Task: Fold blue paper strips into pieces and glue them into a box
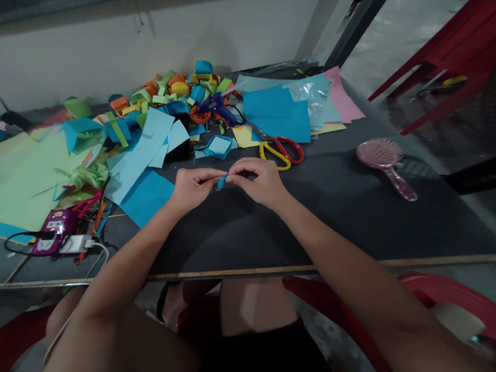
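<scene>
Dark grey tabletop (359,220), with a pale wooden edge along the near side. Pale green paper sheets (15,181) cover its left end. Light blue sheets (144,147) overlap them toward the middle. A deeper blue sheet (276,115) lies at the far side, partly under clear plastic. A heap of folded paper pieces (174,88) in orange, green and blue sits against the wall. Pink hairbrush (386,158) on the right, well apart from the rest. Scissors (280,151) with red and yellow handles lie just beyond the hands. Purple power strip (53,228) near the front left edge, with a white plug in it. Blue glue gun (218,108) at the edge of the heap. Open blue paper box (219,146) just left of the scissors.

Left hand (193,186) and right hand (257,181) meet over the middle of the tabletop. Each grip pinches one end of a blue paper scrap (221,182), thumb and forefinger pressed together on it. The scrap sits between the two hands; cannot tell whether it touches the surface.
</scene>
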A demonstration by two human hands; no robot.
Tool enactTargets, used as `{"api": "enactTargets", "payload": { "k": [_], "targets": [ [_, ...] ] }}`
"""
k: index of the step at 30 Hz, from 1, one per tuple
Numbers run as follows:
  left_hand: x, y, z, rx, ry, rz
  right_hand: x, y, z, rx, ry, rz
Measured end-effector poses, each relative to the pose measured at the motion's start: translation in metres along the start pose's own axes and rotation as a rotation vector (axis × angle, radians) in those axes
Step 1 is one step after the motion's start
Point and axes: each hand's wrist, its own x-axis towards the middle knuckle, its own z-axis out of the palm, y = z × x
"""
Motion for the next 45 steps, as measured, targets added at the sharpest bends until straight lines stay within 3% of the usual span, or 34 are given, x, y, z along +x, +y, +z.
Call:
{"api": "enactTargets", "payload": {
  "k": [7,19,24,29,34,45],
  "targets": [
    [0.004,-0.002,-0.002,-0.137,-0.067,-0.09,0.001,0.002,0.0,-0.09,0.077,0.043],
    [0.008,0.002,0.007,-0.298,0.093,-0.345,0.002,0.0,0.003,-0.111,0.07,0.099],
    [0.009,0.0,0.01,-0.298,0.115,-0.245,0.002,0.001,0.004,-0.09,0.06,0.134],
    [0.007,0.005,0.015,-0.27,0.115,-0.081,0.001,-0.001,0.007,-0.013,0.169,0.063],
    [0.004,0.01,0.016,-0.161,0.177,-0.071,0.0,0.001,0.008,0.069,0.164,0.071],
    [0.009,0.007,0.004,-0.25,0.089,-0.151,-0.001,-0.002,0.011,0.064,0.126,0.123]
  ]
}}
